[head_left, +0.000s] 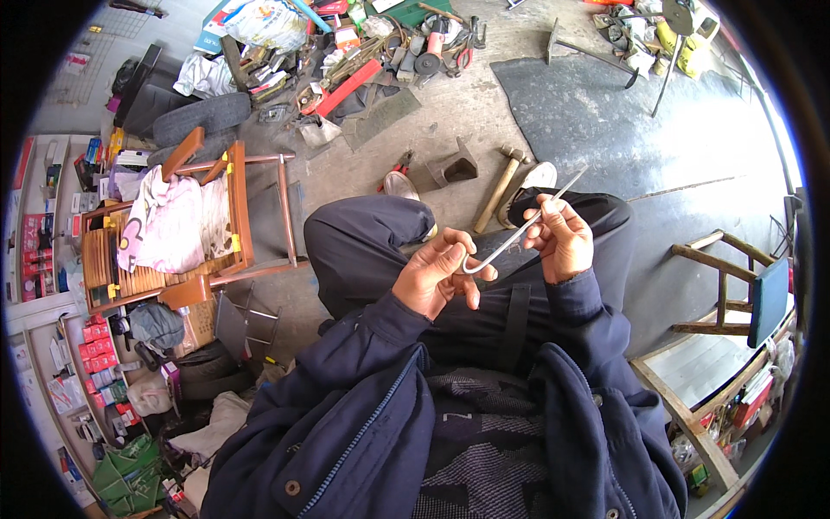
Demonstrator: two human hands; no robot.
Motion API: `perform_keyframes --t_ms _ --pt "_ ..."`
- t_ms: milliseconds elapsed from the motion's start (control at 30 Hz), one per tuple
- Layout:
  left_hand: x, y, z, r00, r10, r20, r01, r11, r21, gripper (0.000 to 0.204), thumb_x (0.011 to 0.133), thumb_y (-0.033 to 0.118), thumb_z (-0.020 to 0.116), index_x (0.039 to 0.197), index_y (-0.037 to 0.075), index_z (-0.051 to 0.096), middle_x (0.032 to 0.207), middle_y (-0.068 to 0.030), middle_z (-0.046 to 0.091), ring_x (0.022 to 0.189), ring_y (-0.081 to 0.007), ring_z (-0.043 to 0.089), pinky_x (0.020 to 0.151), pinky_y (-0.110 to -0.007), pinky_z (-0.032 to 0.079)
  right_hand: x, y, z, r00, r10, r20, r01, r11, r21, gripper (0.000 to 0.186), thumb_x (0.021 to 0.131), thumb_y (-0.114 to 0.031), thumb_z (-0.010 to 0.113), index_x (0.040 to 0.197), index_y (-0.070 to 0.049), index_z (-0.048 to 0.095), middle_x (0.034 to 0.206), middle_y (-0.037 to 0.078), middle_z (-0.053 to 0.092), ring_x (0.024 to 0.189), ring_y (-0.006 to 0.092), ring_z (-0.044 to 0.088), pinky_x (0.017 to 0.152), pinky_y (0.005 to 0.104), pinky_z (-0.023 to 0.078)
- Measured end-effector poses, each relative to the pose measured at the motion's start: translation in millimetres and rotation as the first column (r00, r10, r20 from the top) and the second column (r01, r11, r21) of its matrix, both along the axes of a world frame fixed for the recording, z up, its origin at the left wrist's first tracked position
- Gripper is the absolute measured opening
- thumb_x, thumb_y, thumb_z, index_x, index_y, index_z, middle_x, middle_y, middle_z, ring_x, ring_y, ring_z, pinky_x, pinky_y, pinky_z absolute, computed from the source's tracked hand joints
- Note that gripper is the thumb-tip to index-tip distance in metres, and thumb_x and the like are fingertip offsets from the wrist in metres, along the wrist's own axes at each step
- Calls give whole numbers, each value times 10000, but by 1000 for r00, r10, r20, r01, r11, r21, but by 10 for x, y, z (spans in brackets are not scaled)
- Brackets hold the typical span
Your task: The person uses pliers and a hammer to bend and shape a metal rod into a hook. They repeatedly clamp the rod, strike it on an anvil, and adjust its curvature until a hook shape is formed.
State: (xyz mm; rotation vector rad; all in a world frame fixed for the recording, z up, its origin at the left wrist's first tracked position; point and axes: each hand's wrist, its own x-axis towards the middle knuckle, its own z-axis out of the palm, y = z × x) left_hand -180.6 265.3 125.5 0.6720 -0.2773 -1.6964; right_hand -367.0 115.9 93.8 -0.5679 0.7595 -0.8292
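Observation:
A thin metal rod with a hooked end (499, 253) is held slantwise above my lap, its straight tip pointing up and to the right. My left hand (435, 273) is closed at the curled end, thumb and forefinger against the hook. Farther along the shaft, my right hand (560, 240) pinches the rod between thumb and fingers. On the floor between my feet lie a hammer with a wooden handle (498, 192) and a short piece of metal channel (453, 168). Red-handled pliers (403, 164) rest beside my left shoe.
A wooden folding chair (242, 216) with a pink cloth stands at the left, near shelves of boxes (99, 359). Tools and scrap, including an angle grinder (430, 56), are piled ahead. A dark mat (571, 108) covers floor at far right; a blue-seated stool (765, 303) stands right.

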Motion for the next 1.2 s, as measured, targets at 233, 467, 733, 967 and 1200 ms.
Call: perform_keyframes --t_ms 233,467,733,967,1200 --pt "-16 -12 29 999 32 36 -33 999 24 243 1101 272 425 1171 85 562 1016 -238 708 723 -276 715 666 -351 594 3 2 -74 1000 9 8 -10 998 57 193 1016 -158 627 1106 12 648 909 148 720 658 165 676 579 290 596" --pt "-8 -10 0 999 13 39 -14 999 42 243 1084 253 443 1173 68 574 1104 -249 706 842 -347 726 775 -420 587 0 10 -123 1000 10 7 -10 998 66 169 1020 -155 619 1069 6 641 900 143 716 649 167 671 577 298 594" --pt "-93 -25 61 913 -24 408 51 997 -57 175 1050 237 560 1113 74 557 1117 -156 694 941 -269 715 795 -339 562 -3 31 -182 1000 0 20 -4 980 200 161 1022 -173 613 1069 -19 630 879 127 708 632 165 658 567 316 588" --pt "-145 4 141 626 40 779 91 988 -124 99 1005 87 640 1056 26 579 1106 -110 682 927 -118 656 824 -261 511 -7 20 -249 998 45 -41 -33 965 259 206 1016 -222 624 1076 -25 634 817 113 699 580 173 648 518 321 565" --pt "-111 -21 138 592 297 749 -156 954 -255 165 976 146 698 1009 -4 639 1011 -73 693 806 -94 616 761 -261 509 35 111 -362 845 265 -464 -260 963 76 273 991 -309 686 1012 -37 668 714 44 656 538 121 602 507 260 499"
